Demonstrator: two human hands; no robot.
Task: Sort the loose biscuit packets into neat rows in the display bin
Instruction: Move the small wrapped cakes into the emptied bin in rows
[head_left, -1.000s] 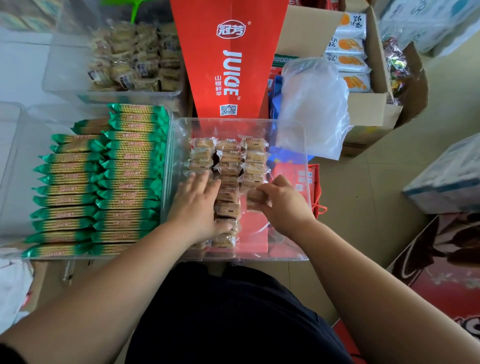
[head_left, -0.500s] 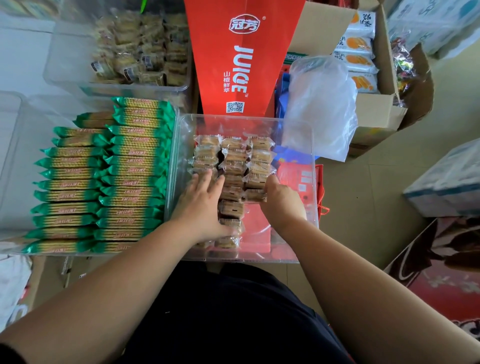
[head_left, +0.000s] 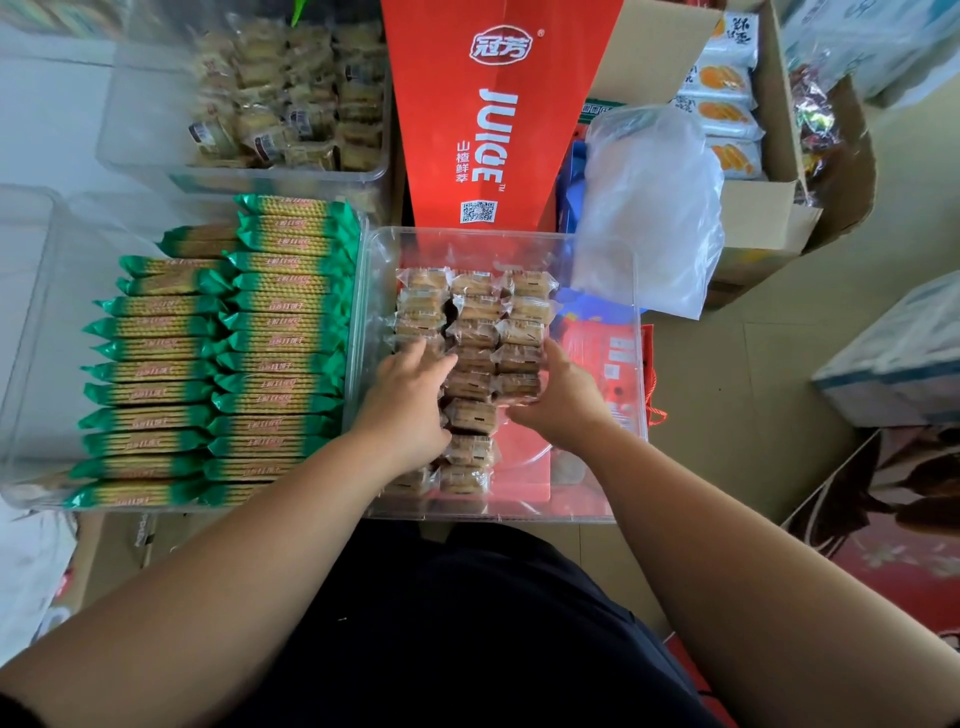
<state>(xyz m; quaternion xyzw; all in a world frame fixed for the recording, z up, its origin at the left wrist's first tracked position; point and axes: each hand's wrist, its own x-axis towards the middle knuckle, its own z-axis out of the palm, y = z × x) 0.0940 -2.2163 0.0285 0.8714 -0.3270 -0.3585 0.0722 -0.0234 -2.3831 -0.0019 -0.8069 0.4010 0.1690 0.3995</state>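
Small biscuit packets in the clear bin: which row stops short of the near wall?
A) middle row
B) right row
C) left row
B: the right row ends at the right hand, with bare floor of the clear bin between it and the near wall, while the middle row runs on nearly to that wall.

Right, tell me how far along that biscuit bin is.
Done: the left row and middle row run nearly the length of the clear bin. In hand: the right hand grips the end packet of the shorter right row; the left hand rests flat on the left row. Left: the right row's near half, bare.
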